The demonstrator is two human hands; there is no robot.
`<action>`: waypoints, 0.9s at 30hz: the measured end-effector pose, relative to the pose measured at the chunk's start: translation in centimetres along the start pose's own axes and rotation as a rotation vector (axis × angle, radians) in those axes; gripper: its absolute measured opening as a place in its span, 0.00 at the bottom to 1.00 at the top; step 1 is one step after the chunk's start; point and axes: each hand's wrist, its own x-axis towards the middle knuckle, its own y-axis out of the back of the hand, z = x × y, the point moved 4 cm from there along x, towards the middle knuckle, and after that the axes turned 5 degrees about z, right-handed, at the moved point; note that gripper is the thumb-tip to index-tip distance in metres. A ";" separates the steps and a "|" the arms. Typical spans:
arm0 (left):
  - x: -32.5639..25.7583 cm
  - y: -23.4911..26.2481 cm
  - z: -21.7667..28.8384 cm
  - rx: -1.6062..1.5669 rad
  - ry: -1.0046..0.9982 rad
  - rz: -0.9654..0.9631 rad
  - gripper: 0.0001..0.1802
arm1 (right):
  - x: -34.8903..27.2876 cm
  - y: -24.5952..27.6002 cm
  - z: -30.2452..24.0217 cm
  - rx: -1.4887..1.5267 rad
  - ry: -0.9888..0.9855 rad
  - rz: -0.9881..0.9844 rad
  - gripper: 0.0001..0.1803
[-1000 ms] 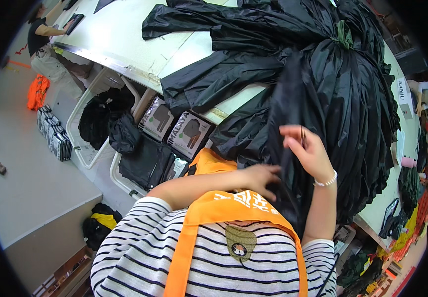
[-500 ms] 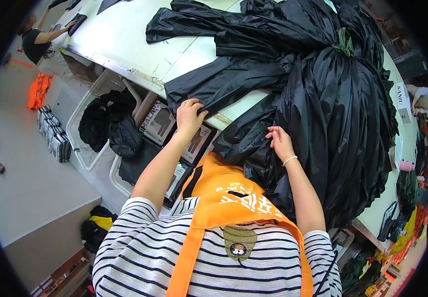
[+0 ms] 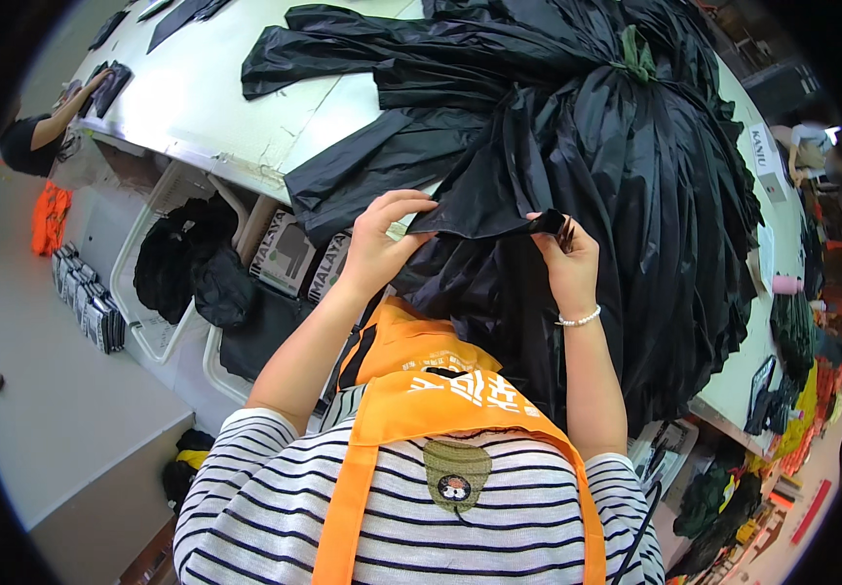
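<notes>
left hand [image 3: 382, 244]: half a second back it was stretched out onto the fabric at the table edge, now it's pulled in close and pinching one end of a black fabric piece [image 3: 470, 219], fingers curled shut on it
right hand [image 3: 569, 261]: was down low on the heap, now raised and gripping the other end of the same piece, narrow pinch
black fabric piece: held taut between both hands, just above the table edge, in front of the big black fabric pile [image 3: 635, 185]
what it means: looks to me like I've singled out one piece from the pile and I'm lining it up
white table [image 3: 236, 127]: pile lies on it, more black pieces spread further out
bins [image 3: 163, 292]: below the table on my left, dark fabric inside
</notes>
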 end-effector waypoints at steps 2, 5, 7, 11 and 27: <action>0.5 -0.9 2.0 -0.210 0.031 0.098 0.19 | -0.3 1.5 1.7 -0.055 -0.018 -0.043 0.04; 1.4 -1.6 2.6 -0.128 -0.121 -0.001 0.16 | -1.1 2.5 0.9 -0.213 0.008 -0.186 0.12; 1.7 -2.0 3.0 -0.076 -0.148 -0.022 0.15 | -1.5 3.3 -0.5 -0.333 0.054 -0.216 0.22; 2.1 -2.8 2.8 -0.093 -0.055 0.079 0.11 | -1.9 3.3 -2.1 -0.247 -0.138 -0.226 0.12; 4.5 -3.2 4.8 -0.037 -0.072 -0.425 0.13 | -1.0 0.9 -3.4 -0.120 0.095 -0.073 0.10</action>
